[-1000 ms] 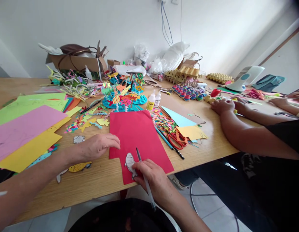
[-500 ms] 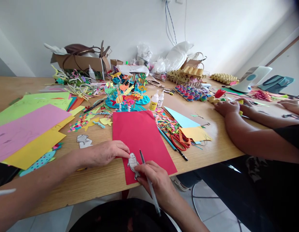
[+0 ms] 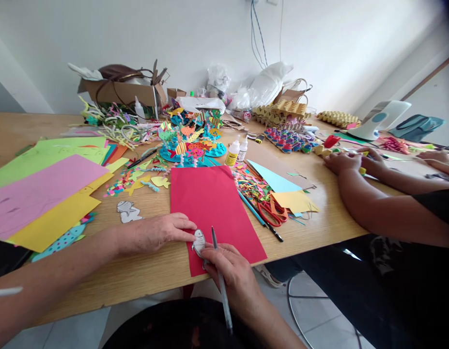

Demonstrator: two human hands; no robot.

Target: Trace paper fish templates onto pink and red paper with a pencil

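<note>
A red sheet of paper (image 3: pixel 217 203) lies at the table's front edge. On its lower left part rests a small grey-white paper fish (image 3: pixel 199 241). My left hand (image 3: pixel 166 232) reaches in from the left, palm down with fingers extended, its fingertips at the fish's upper left side. My right hand (image 3: pixel 233 274) is closed round a pen (image 3: pixel 223 291), whose tip points up and away; its thumb and fingers also touch the fish's lower part, hiding some of it. More grey-white paper cut-outs (image 3: pixel 129 212) lie left of the sheet.
Coloured papers (image 3: pixel 46 194) cover the left side. Orange scissors (image 3: pixel 273 213), pencils (image 3: pixel 251 208) and paper scraps lie right of the red sheet. Behind it stand glue bottles (image 3: pixel 232 152) and a colourful fish model (image 3: pixel 191 140). Another person's arms (image 3: pixel 369 203) rest at the right.
The pen has tilted slightly, its back end moving left. My right hand has shifted a little further over the fish's lower part. The view has moved slightly.
</note>
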